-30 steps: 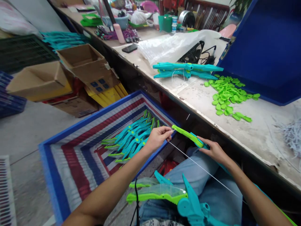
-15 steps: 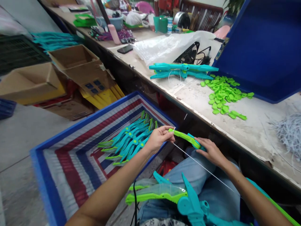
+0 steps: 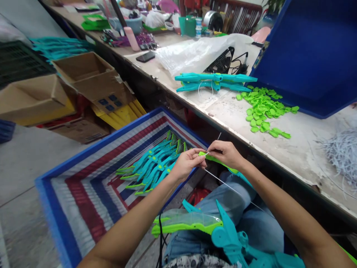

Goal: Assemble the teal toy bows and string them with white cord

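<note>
My left hand (image 3: 189,160) is closed on the tip of a lime-green plastic strip (image 3: 216,159), part of a green and turquoise piece above my knees. My right hand (image 3: 224,153) pinches a thin white cord (image 3: 219,137) close to that tip; a short end of it sticks up past the fingers. The rest of the cord runs down to the right across my lap. A larger turquoise jointed part (image 3: 227,238), with a green edge and clear film, lies on my lap.
A blue-rimmed bin (image 3: 69,163) with a striped lining holds several turquoise and green pieces (image 3: 156,158). On the bench are two turquoise assemblies (image 3: 217,77), a heap of green tabs (image 3: 263,108), a tangle of white cords (image 3: 344,158) and a large blue tub (image 3: 312,56). Cardboard boxes (image 3: 86,78) stand left.
My right hand has left the turquoise end of the piece and moved left and up to the cord at the green tip. My left hand keeps its hold.
</note>
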Action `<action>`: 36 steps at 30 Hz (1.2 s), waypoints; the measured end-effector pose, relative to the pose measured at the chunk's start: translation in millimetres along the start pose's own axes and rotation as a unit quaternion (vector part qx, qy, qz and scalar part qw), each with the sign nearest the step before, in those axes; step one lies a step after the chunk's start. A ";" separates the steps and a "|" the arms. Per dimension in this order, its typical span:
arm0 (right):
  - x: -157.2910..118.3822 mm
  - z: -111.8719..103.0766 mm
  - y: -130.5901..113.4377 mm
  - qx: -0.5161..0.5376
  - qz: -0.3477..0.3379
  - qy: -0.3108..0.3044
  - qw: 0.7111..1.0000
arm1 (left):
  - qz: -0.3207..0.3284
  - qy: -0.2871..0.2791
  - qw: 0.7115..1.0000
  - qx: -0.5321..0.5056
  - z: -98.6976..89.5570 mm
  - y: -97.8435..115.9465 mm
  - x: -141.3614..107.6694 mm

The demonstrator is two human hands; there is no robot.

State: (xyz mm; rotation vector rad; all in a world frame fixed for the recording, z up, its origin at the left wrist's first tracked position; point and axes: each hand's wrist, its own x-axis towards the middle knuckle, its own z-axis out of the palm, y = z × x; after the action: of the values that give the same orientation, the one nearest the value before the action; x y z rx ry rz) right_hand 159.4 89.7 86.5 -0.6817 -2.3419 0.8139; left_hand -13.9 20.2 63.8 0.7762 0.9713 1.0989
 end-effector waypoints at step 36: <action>-24.6 51.0 -52.1 0.119 0.105 0.266 0.951 | 0.001 0.059 0.997 0.052 10.3 21.6 16.6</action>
State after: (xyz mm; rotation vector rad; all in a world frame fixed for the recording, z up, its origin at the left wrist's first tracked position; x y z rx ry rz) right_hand 129.7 19.1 79.8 -0.9228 -1.6791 0.8579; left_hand -9.7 41.8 82.9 0.8039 1.1354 1.1128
